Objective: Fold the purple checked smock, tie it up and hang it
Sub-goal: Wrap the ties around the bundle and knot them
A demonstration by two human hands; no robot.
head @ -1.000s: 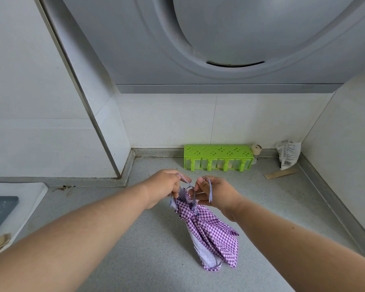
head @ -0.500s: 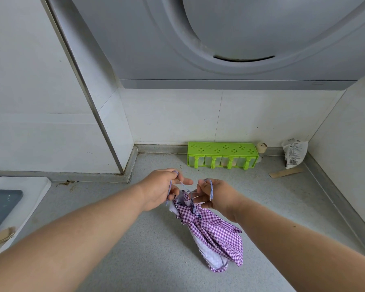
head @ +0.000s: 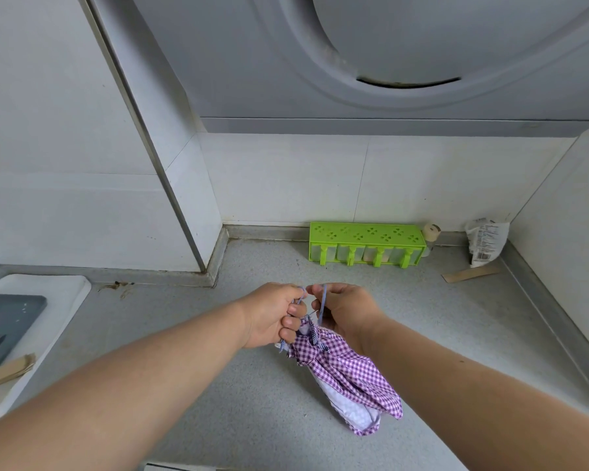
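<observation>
The purple checked smock (head: 349, 377) is bunched into a long bundle with white lining showing at its lower end, slanting down to the right over the grey counter (head: 422, 321). Its top is gathered between my hands. My left hand (head: 272, 314) is closed around the bundle's neck and a thin striped tie string (head: 323, 300). My right hand (head: 346, 309) pinches the same string, which loops over its fingers. The two hands nearly touch above the counter.
A green spice rack (head: 366, 244) stands against the back wall, with a small corked bottle (head: 432, 234) and a crumpled white packet (head: 485, 246) to its right. A white board (head: 48, 300) with a dark tray lies at the left. A range hood (head: 388, 56) hangs overhead.
My hands have drawn closer together around the string at the bundle's top, and the left hand has gripped lower on the neck. The smock bundle has barely shifted.
</observation>
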